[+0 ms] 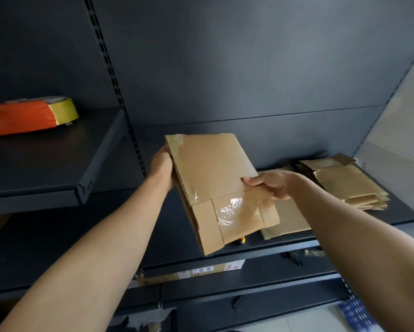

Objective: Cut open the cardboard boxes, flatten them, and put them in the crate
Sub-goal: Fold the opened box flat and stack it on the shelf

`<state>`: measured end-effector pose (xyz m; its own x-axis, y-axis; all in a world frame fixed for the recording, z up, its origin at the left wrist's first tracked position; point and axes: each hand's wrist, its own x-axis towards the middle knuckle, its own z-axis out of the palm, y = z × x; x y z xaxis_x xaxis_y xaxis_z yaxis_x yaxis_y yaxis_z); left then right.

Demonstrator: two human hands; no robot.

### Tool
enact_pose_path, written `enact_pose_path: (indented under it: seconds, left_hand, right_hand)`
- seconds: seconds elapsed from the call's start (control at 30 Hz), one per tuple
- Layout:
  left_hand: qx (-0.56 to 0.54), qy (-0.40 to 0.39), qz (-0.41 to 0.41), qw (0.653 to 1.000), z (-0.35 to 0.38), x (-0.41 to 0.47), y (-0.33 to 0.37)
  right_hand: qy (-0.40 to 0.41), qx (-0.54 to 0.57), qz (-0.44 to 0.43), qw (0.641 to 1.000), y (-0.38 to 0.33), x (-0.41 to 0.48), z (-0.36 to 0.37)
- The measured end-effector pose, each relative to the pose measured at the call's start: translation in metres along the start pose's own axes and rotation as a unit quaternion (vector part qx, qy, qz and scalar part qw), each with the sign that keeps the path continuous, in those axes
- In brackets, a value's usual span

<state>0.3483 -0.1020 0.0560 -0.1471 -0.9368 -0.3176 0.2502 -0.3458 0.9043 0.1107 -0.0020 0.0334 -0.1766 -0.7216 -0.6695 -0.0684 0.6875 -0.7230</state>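
Spanning the whole view, a dark metal shelving unit (249,68) is standing with its back panel toward the camera.

Item: middle shelf (172,226), running beneath both forearms.

Item: upper left shelf (45,164), carrying an orange package (14,116) with a yellow tape roll (63,109) sitting against its right end.

Item: cardboard box (215,178), collapsed nearly flat and bearing clear tape at both ends. It is being held in the air above the middle shelf, its far end tilting higher than its near end.

Item: stack of flattened boxes (352,188), lying at the right of the middle shelf, beyond the right wrist and apart from the held box.

Item: left hand (161,167), gripping the box's left long edge near the far corner, fingers curling behind the board (out of sight).

Item: right hand (270,185), pinching the right long edge about halfway down, thumb lying on the top face. The box is thus spanning between the two grips, its taped near end hanging free below both hands.

Item: small yellow-and-black object (240,241), showing on the middle shelf just under the box's near corner (too hidden to identify).
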Motion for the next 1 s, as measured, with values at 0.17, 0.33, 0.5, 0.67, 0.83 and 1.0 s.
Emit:
enact_pose_path:
  seconds: [0.17,0.33,0.5,0.67,0.83,1.0]
  left_hand:
    - [0.034,-0.015,-0.102,0.994,0.017,0.016,-0.021]
    - [0.262,-0.158,-0.150,0.940,0.046,0.010,-0.073]
    - [0.301,-0.208,-0.171,0.915,0.082,0.007,-0.101]
    - [0.306,-0.212,-0.199,0.906,0.109,0.007,-0.128]
    - [0.345,-0.155,-0.240,0.894,0.142,0.011,-0.155]
    - [0.396,-0.082,-0.245,0.881,0.163,0.012,-0.178]
  right_hand:
    - [0.171,0.058,-0.020,0.983,0.012,-0.002,-0.017]
    - [0.311,0.074,-0.046,0.946,0.033,-0.007,-0.035]
    - [0.379,0.021,-0.037,0.924,0.059,-0.009,-0.059]
    - [0.396,-0.052,-0.011,0.917,0.076,0.000,-0.093]
    - [0.347,-0.128,0.011,0.929,0.086,0.027,-0.120]
    - [0.274,-0.198,0.012,0.941,0.097,0.058,-0.135]
